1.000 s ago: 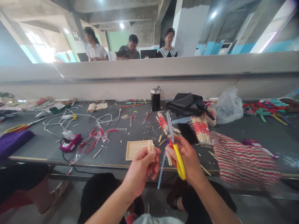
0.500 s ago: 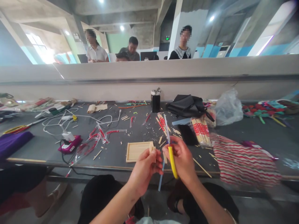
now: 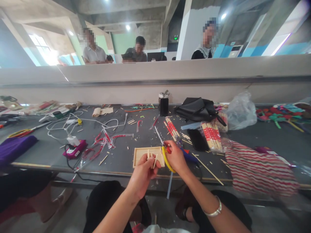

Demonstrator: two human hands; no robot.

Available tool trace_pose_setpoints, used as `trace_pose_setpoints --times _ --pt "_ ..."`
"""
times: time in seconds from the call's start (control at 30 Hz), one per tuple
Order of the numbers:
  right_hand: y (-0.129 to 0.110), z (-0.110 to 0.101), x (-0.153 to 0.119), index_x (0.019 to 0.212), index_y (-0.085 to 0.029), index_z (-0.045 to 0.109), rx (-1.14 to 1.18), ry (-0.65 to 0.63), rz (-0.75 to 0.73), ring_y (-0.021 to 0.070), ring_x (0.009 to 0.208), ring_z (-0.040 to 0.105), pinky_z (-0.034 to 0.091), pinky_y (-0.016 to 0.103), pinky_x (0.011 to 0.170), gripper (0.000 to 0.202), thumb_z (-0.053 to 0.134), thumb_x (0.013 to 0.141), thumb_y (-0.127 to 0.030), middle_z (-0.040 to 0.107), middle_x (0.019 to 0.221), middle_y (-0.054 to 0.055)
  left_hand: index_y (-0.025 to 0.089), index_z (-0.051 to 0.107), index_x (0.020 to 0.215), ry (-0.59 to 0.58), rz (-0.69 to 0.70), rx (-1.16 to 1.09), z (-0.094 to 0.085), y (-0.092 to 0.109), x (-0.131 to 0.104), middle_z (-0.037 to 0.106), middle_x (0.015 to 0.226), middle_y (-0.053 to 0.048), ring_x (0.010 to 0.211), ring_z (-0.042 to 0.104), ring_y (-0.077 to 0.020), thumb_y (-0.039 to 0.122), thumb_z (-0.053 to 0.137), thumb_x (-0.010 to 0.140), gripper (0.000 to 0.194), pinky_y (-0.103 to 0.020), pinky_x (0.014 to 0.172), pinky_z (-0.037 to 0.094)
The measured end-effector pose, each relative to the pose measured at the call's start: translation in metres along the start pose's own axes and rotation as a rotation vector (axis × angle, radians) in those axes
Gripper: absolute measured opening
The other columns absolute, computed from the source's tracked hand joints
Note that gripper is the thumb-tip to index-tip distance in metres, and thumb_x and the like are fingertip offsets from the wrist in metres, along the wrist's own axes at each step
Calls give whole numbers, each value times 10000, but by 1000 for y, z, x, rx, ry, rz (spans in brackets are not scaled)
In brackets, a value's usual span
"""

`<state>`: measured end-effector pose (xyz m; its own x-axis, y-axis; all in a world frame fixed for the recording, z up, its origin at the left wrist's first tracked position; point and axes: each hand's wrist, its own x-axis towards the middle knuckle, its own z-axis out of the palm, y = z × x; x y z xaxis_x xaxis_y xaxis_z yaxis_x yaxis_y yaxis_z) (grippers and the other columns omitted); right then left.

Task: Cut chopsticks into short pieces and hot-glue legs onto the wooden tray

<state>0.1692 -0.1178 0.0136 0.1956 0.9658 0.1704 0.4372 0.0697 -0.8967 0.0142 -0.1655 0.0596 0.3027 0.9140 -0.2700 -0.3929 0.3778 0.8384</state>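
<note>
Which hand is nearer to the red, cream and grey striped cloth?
Right. The right hand, gripping yellow-handled metal scissors, is to the left of the cloth, apart from it; the left hand, holding short pale wooden sticks, is farther left.

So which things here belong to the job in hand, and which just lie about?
Likely the job: yellow-handled metal scissors (right hand); short pale wooden sticks (left hand); shallow rectangular wooden tray.

Likely lying about: black bag; translucent plastic bag; red-striped cloth.
</note>
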Motion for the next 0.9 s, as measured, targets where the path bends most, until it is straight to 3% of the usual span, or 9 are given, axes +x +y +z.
trace_pose_setpoints --times 0.17,0.33,0.43,0.53,0.73,0.9 --pt "-10 -5 -7 1083 -206 551 -13 -17 -62 213 779 647 491 331 729 310 573 777 -247 677 883 43 157 516 834 -40 30 -78 4 9 -8 515 740 20 561 414 -42 327 652 798 221 -156 486 285" --pt "-19 -32 -47 1135 -227 486 44 -60 -115 186 766 633 498 289 710 374 615 800 -333 652 922 28 161 502 801 -51 69 -57 15 22 -20 419 660 47 512 329 -33 306 645 806 204 -162 448 210" --pt "-26 -50 -75 1172 -253 450 90 -193 -116 170 772 612 495 281 711 393 606 818 -321 623 956 25 167 470 756 -66 78 -37 21 26 -25 347 606 69 468 245 -25 300 638 809 220 -172 425 151" --pt "-35 -64 -95 1176 -277 436 37 -315 -91 153 702 576 484 273 650 384 594 827 -291 584 856 -10 172 441 719 -81 70 -48 27 27 -28 320 590 77 454 215 -22 275 657 789 249 -175 417 135" --pt "-45 -75 -107 1142 -278 478 -17 -311 -67 160 650 535 462 294 613 397 634 793 -383 572 798 -14 169 477 702 -57 114 -17 33 24 -31 353 567 79 447 225 -19 232 704 750 240 -169 420 160" --pt "-48 -76 -109 1129 -290 495 -33 -323 -58 158 663 540 471 279 636 409 648 750 -270 570 787 -29 162 530 708 -39 136 26 30 22 -34 344 548 77 461 230 -26 221 718 737 200 -166 430 178"
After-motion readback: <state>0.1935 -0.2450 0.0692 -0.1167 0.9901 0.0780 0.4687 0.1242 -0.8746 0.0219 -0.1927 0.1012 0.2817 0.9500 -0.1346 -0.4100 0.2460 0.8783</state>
